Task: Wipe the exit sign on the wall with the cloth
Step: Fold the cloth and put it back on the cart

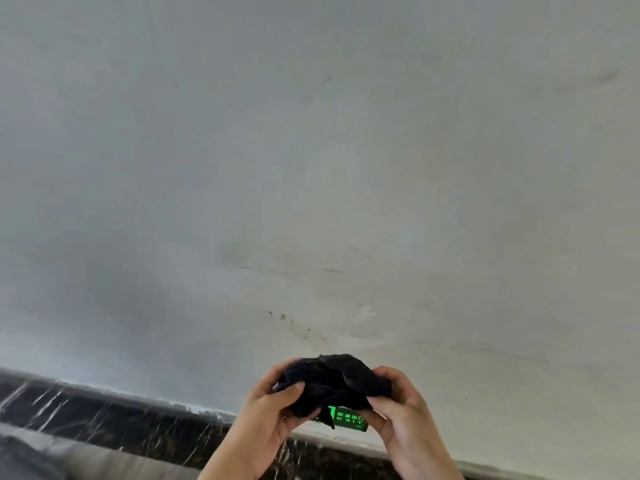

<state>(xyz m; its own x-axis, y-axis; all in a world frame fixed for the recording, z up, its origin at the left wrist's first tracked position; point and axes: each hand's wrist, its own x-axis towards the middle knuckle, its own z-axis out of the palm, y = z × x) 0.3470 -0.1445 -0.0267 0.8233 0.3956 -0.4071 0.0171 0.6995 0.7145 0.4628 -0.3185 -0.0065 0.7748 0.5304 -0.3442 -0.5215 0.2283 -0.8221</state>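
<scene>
A crumpled black cloth [332,384] is bunched between both hands low in the head view. My left hand [266,417] grips its left side, thumb on top. My right hand [401,410] pinches its right side. Behind and just below the cloth, a small green-lit exit sign [349,418] sits low on the wall, above the dark skirting. The cloth and my hands cover the sign's left part and some of its right end; only the lettering in the middle shows. The cloth hangs in front of the sign; I cannot tell whether it touches it.
A pale grey wall [311,168] with scuffs and small brown stains fills most of the view. A dark marble skirting [104,414] with white veins runs along the bottom, and a strip of floor [31,459] shows at the lower left.
</scene>
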